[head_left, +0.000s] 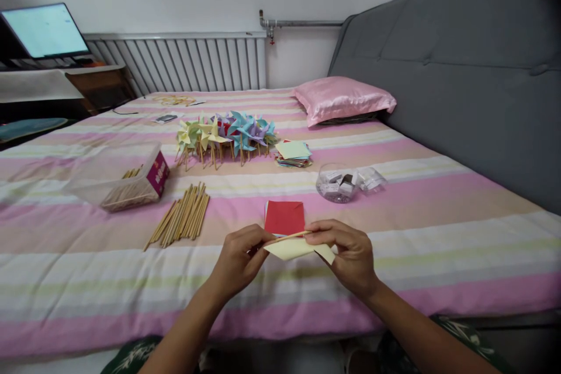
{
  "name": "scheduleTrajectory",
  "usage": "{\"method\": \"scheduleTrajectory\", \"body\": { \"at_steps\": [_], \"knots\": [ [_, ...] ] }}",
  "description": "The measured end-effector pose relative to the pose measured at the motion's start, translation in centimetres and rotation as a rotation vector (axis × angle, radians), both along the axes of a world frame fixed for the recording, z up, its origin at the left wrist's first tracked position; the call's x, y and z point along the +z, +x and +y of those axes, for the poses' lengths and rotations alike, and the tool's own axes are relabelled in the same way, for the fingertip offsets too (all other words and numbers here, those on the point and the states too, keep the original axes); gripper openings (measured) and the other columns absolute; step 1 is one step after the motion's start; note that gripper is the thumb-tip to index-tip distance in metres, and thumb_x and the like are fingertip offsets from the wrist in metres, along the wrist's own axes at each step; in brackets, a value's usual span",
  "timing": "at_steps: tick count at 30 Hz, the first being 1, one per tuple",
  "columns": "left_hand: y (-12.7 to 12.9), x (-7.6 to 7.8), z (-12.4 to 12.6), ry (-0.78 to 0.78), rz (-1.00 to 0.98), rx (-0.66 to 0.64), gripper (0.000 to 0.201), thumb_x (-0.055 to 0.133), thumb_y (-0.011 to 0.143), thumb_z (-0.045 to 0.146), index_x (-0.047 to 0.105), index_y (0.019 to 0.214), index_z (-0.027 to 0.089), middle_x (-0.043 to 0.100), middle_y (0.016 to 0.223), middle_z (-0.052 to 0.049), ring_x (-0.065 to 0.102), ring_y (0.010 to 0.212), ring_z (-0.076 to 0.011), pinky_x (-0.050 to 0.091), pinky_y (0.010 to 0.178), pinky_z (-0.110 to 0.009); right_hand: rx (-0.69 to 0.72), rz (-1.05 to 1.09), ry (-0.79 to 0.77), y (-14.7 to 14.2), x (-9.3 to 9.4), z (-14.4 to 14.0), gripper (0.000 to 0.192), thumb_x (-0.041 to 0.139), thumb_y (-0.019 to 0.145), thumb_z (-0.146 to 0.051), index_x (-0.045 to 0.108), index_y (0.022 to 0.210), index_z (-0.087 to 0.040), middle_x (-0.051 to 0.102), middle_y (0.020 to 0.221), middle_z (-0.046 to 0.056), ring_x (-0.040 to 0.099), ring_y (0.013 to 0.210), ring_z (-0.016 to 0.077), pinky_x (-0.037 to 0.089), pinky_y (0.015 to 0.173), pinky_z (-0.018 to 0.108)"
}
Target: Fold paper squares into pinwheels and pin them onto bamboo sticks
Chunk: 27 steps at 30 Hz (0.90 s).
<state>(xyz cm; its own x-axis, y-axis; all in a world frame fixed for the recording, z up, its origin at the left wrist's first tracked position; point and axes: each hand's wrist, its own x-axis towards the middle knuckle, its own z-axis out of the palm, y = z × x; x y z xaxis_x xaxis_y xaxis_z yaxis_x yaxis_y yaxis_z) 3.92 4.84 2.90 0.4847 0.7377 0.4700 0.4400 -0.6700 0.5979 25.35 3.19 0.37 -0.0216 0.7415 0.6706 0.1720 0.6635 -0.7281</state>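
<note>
Head view: taking the red paper square (284, 217) as the landmark, you are looking across a striped bed cover (438, 228). Far left of the square, a clear box (127, 184) with sticks inside is lying on the cover. Between that box and the square, a loose bundle of wooden sticks (180, 222) is resting flat. Beyond the square, a cluster of finished paper pinwheels (225, 134) is standing, with a stack of coloured paper (293, 153) just beside it. You are holding your left hand (239, 260) just below-left of the square, fingers pinched together on one thin stick (287, 238). You are pressing your right hand (346, 251), fingers closed, on the folded yellow paper (295, 249) immediately below the square. Right of the square, a clear tub (337, 184) is sitting.
</note>
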Motion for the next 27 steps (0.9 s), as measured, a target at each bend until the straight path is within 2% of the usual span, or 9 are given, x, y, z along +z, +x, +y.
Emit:
{"method": "scheduleTrajectory", "body": {
  "at_steps": [13, 27],
  "knots": [
    [0.04, 0.15, -0.04, 0.091, 0.011, 0.0, 0.013, 0.05, 0.081, 0.01, 0.063, 0.083, 0.012, 0.062, 0.068, -0.005, 0.053, 0.058, -0.0105, 0.039, 0.05, -0.019, -0.013, 0.007, -0.013, -0.01, 0.27, -0.12, 0.023, 0.073, 0.066, -0.007, 0.072, 0.081, -0.024, 0.07, 0.087, 0.003, 0.066, 0.077, 0.0145, 0.053, 0.063, 0.022],
    [0.38, 0.2, -0.24, 0.096, -0.01, 0.034, 0.015, 0.049, 0.081, 0.01, 0.063, 0.084, 0.014, 0.062, 0.068, -0.004, 0.054, 0.057, -0.0102, 0.039, 0.049, -0.019, -0.04, -0.032, -0.001, 0.11, 0.41, -0.09, 0.019, 0.073, 0.067, -0.012, 0.071, 0.081, -0.025, 0.07, 0.089, 0.003, 0.067, 0.08, 0.0158, 0.055, 0.07, 0.025]
  ]
}}
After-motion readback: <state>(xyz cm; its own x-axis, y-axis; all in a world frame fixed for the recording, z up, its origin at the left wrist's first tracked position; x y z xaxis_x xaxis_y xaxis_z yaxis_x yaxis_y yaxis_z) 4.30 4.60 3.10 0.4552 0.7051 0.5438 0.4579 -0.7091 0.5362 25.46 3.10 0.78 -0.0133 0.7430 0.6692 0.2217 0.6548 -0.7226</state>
